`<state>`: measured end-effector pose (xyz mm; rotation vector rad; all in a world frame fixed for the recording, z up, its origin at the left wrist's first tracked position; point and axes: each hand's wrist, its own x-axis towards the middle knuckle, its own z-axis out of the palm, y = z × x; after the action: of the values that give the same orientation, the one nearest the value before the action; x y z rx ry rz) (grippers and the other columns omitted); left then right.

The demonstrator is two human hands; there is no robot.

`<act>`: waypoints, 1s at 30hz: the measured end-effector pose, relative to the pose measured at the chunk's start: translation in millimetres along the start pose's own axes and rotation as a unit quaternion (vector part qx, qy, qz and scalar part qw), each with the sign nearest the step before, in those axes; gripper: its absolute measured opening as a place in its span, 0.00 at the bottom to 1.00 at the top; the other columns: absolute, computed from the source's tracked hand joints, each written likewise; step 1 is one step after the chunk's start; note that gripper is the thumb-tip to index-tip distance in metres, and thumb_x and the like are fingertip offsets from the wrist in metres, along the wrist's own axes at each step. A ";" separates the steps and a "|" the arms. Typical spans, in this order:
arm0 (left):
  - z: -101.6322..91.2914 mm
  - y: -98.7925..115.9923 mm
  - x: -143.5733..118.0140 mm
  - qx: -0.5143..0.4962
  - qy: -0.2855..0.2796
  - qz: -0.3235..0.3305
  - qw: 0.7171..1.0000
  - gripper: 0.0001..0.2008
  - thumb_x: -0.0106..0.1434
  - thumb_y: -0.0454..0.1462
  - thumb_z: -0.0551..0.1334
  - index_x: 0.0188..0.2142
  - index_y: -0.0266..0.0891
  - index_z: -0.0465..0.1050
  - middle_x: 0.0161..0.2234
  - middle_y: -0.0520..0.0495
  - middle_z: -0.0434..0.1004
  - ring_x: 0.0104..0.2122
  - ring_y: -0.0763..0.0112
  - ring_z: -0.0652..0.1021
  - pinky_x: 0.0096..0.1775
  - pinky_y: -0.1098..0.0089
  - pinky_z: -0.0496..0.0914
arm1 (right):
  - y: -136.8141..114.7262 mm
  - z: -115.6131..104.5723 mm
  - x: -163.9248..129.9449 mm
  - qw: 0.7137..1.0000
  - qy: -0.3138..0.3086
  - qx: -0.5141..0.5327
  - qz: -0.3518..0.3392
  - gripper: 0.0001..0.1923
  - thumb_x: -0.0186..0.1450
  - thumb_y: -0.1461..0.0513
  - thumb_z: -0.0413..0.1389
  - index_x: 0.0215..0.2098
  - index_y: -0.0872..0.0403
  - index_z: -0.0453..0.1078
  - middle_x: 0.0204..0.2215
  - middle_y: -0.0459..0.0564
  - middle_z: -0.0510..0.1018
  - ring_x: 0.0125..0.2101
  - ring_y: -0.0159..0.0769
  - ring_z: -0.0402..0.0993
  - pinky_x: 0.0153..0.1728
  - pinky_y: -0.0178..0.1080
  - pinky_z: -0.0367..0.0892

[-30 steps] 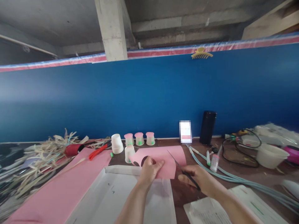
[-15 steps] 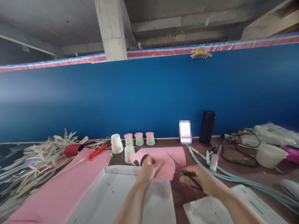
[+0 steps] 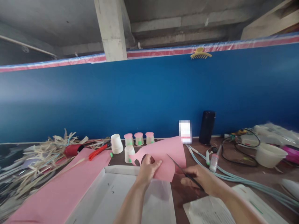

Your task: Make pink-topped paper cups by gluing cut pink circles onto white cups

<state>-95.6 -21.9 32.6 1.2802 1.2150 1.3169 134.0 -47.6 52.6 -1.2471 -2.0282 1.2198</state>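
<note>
My left hand (image 3: 149, 168) pinches a sheet of pink paper (image 3: 163, 149) that has rounded cut-outs along its left side. In my right hand (image 3: 198, 179) is a pair of dark scissors (image 3: 178, 165), whose blades lie across the paper's right part. A slit shows in the paper's lower right edge beside the blades. Below the paper sits a shallow white box lid (image 3: 116, 189). Just behind the paper's left end stands a white cup (image 3: 129, 153). Several cups topped with pink discs, one of them a cup (image 3: 139, 139), line the back.
A larger pink sheet (image 3: 58, 186) lies left, with red-handled pliers (image 3: 98, 151) on it and a heap of pale strips (image 3: 56, 152) beyond. Light-blue cables (image 3: 233, 178), a small bottle (image 3: 213, 162), a black cylinder (image 3: 207, 127) and a white tub (image 3: 271, 155) are on the right.
The far right part of the pink paper has lifted and opened upward, now reaching the small white card. Both hands and the scissors have hardly shifted.
</note>
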 end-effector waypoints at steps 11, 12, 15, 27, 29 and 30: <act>1.3 -5.2 0.7 0.017 -0.013 0.000 1.000 0.18 0.51 0.46 0.66 0.25 0.40 0.59 0.23 0.57 0.59 0.23 0.77 0.61 0.26 0.74 0.57 | -1.1 3.4 1.7 0.999 0.010 0.027 -0.015 0.19 0.56 0.48 0.58 0.26 0.57 0.68 0.16 0.41 0.64 0.17 0.26 0.61 0.17 0.28 0.53; 1.3 -5.2 0.7 0.017 -0.013 -0.002 1.000 0.18 0.51 0.46 0.66 0.25 0.40 0.59 0.23 0.57 0.59 0.23 0.77 0.61 0.25 0.74 0.57 | 0.2 3.5 1.8 0.999 0.011 0.029 -0.014 0.20 0.56 0.48 0.58 0.25 0.57 0.67 0.16 0.40 0.64 0.17 0.26 0.61 0.17 0.28 0.53; 1.6 -3.2 -0.1 0.007 -0.015 -0.012 1.000 0.18 0.51 0.46 0.66 0.25 0.39 0.59 0.23 0.56 0.60 0.23 0.77 0.62 0.25 0.74 0.57 | 2.6 3.0 1.5 0.999 0.009 0.029 -0.013 0.20 0.56 0.47 0.58 0.26 0.57 0.67 0.16 0.40 0.63 0.16 0.26 0.60 0.16 0.28 0.52; -1.3 -8.4 2.2 0.005 -0.030 -0.012 0.999 0.20 0.49 0.49 0.67 0.26 0.39 0.58 0.24 0.56 0.59 0.24 0.77 0.62 0.25 0.74 0.56 | -3.6 -0.7 -3.2 1.000 -0.008 0.022 0.021 0.21 0.56 0.46 0.57 0.25 0.57 0.67 0.16 0.41 0.63 0.15 0.24 0.59 0.15 0.28 0.53; -2.1 -9.2 2.8 0.007 -0.036 -0.010 0.999 0.21 0.49 0.49 0.67 0.26 0.39 0.58 0.24 0.56 0.58 0.24 0.77 0.62 0.26 0.74 0.56 | -3.8 -2.6 -4.0 0.999 -0.013 0.015 0.025 0.21 0.56 0.46 0.57 0.24 0.57 0.65 0.16 0.41 0.63 0.15 0.24 0.59 0.15 0.28 0.52; -2.5 -9.0 2.7 0.006 -0.042 -0.010 0.999 0.20 0.49 0.49 0.67 0.26 0.39 0.59 0.24 0.56 0.59 0.24 0.77 0.62 0.26 0.74 0.57 | -4.0 -3.5 -4.4 0.999 -0.017 0.012 0.029 0.22 0.56 0.46 0.56 0.23 0.57 0.65 0.16 0.41 0.63 0.15 0.24 0.59 0.15 0.28 0.51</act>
<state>-98.5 -18.3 24.0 1.3157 1.1761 1.2317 136.8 -50.7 58.0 -1.2906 -2.0082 1.2953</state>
